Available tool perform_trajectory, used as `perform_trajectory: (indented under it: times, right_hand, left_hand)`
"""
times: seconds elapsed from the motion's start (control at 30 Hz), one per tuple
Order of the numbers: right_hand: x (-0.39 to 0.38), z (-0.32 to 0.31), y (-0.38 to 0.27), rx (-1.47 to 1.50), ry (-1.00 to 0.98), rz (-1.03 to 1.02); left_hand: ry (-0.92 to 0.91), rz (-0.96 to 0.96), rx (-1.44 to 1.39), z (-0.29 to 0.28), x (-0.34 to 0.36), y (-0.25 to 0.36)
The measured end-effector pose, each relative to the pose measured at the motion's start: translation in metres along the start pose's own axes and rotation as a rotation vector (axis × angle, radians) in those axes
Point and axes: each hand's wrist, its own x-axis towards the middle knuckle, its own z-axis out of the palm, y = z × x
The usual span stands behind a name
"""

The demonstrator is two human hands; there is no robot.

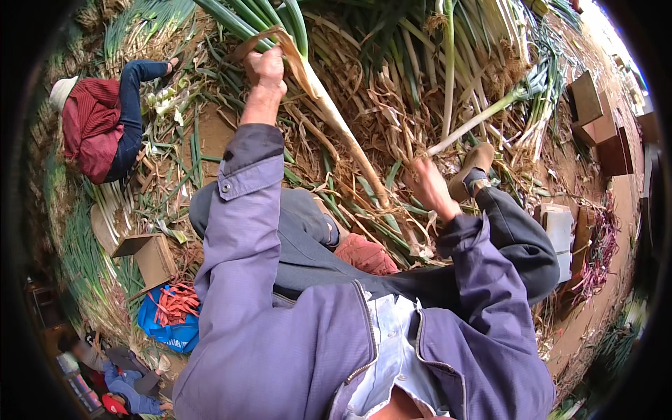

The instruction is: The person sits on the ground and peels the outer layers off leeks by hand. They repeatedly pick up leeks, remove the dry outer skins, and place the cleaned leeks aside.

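My left hand (266, 68) is closed around the upper part of a long green onion (338, 126), just below its green leaves. A dry brown outer leaf (297, 61) hangs loose beside the fist. The white stalk slants down to the right, its root end low between my legs. My right hand (428, 186) has its fingers curled together, apart from that stalk; what they pinch is hard to make out. Close above those fingers is the lower end of another green onion (483, 122), which lies slanting up to the right.
A big heap of green onions (483, 35) fills the far side, with dry leaf litter (364, 105) before it. At left sit a blue bag (168, 334) with red strips (175, 304) and a wooden box (155, 260). A person (98, 129) bends at far left. Wooden boards (602, 122) stand right.
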Motion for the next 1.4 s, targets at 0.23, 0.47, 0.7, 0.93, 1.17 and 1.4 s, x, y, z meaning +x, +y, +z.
perform_trajectory:
  times: [0.23,0.47,0.7,0.93,1.17,1.4]
  right_hand:
    - [0.119,-0.061,-0.169,0.015,0.449,-0.276]
    - [0.002,0.075,-0.021,-0.441,0.116,-0.421]
    - [-0.013,-0.001,0.057,-0.377,-0.337,0.251]
    - [0.124,-0.084,-0.149,0.154,0.401,-0.233]
    - [0.118,-0.066,-0.147,0.692,0.472,-0.225]
    - [0.127,-0.075,-0.144,0.795,0.439,-0.143]
  left_hand:
    - [0.011,0.477,-0.105,0.039,-0.04,-0.043]
    - [0.079,0.157,0.093,0.014,-0.043,-0.011]
    - [0.058,0.234,0.049,0.0,-0.015,0.005]
    - [0.041,0.144,-0.014,0.045,-0.088,0.01]
    - [-0.157,0.128,-0.323,0.044,-0.107,-0.006]
    - [-0.21,0.058,-0.439,0.046,-0.108,-0.014]
